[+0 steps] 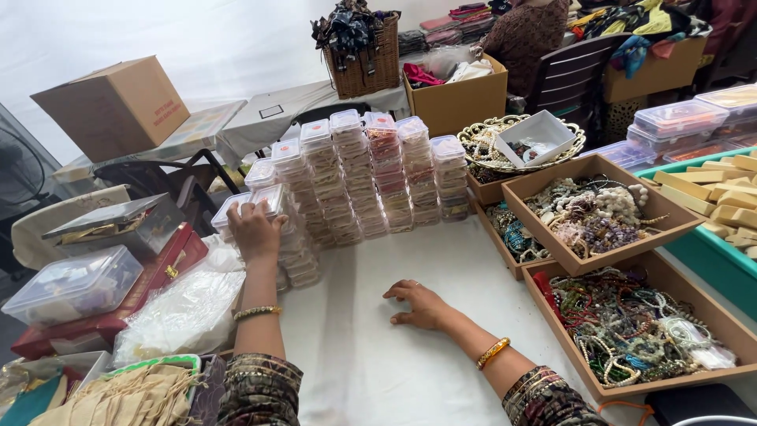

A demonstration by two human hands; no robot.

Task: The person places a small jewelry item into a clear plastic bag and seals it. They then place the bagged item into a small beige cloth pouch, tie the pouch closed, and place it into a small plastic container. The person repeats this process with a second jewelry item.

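Note:
My left hand (255, 229) rests on top of a short stack of small clear plastic boxes (293, 251) at the left end of a row of taller stacks (371, 177). Its fingers lie spread over the top lid; whether it grips the lid I cannot tell. My right hand (420, 304) lies flat and palm down on the white tablecloth (410, 260), holding nothing, a little in front of the stacks. Both wrists wear gold bangles below patterned sleeves.
Open cardboard trays of beaded bracelets (631, 331) and necklaces (591, 213) line the right side. A gold basket (512, 142) holds a white box. Left of my arm lie a crumpled plastic bag (185, 308), a red case (158, 272) and a clear lidded box (75, 284). A person sits at the back.

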